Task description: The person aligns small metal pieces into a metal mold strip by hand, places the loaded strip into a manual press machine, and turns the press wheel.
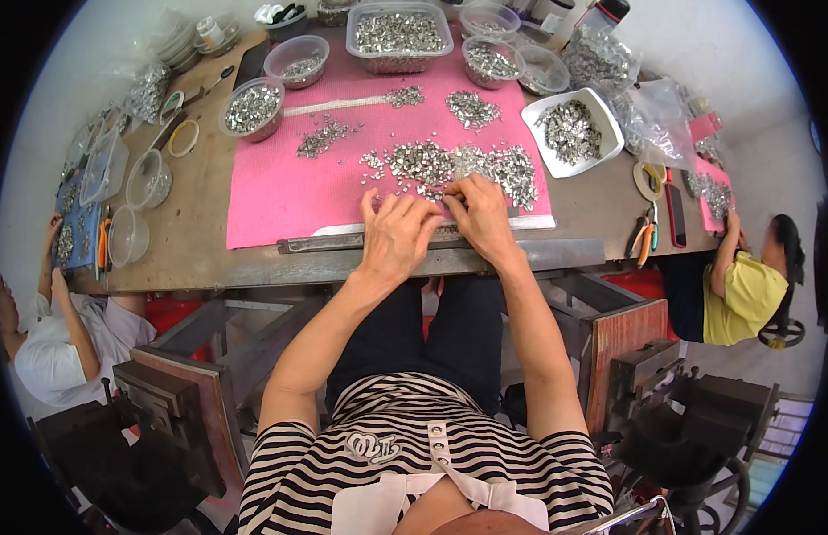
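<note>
At the front edge of a pink mat (276, 201), both my hands work close together over a dark metal bar (329, 242). My left hand (398, 234) is bent, its thumb and forefinger drawn together near the bar; what they hold, if anything, is hidden. Beside it, my right hand (482, 218) has its fingertips pinched together at the near side of a heap of small shiny metal pieces (420, 165). Whatever is in that pinch is too small to make out. Another heap of metal pieces (518, 176) lies just beyond the right hand.
Clear tubs (254, 109) of metal pieces and a large rectangular tub (399, 67) stand at the back. A white square dish (617, 143) is on the right, near pliers (647, 239) and a tape roll (648, 181). Co-workers sit at left (62, 357) and right (744, 299).
</note>
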A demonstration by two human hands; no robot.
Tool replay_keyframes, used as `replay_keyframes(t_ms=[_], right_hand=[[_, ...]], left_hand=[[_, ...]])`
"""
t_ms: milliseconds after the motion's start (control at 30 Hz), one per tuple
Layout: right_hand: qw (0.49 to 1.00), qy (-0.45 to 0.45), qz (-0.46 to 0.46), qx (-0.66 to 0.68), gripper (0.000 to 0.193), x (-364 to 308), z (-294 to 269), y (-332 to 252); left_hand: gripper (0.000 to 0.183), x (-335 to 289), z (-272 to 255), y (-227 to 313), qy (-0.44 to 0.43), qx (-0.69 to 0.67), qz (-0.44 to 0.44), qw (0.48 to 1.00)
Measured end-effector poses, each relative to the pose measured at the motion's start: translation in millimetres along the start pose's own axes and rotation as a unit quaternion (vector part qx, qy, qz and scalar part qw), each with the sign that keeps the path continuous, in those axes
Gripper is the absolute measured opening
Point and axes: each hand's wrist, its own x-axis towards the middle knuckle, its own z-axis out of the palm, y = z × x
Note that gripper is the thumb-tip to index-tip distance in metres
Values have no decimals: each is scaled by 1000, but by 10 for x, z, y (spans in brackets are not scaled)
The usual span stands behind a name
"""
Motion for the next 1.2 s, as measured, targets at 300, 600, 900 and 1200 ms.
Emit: replay_keyframes(t_ms=[300, 600, 900, 1200], right_hand=[[996, -37, 43, 69, 8, -97, -184, -129], [996, -42, 17, 72, 7, -320, -255, -218], [997, -29, 25, 59, 8, -145, -208, -117], [999, -44, -17, -26, 9, 51, -1, 6]], left_hand=[[8, 227, -53, -219, -34, 29, -2, 999], [8, 298, 13, -225, -46, 55, 38, 997], [8, 298, 18, -245, -52, 52, 65, 995], [9, 338, 28, -314, -86, 17, 57, 994]])
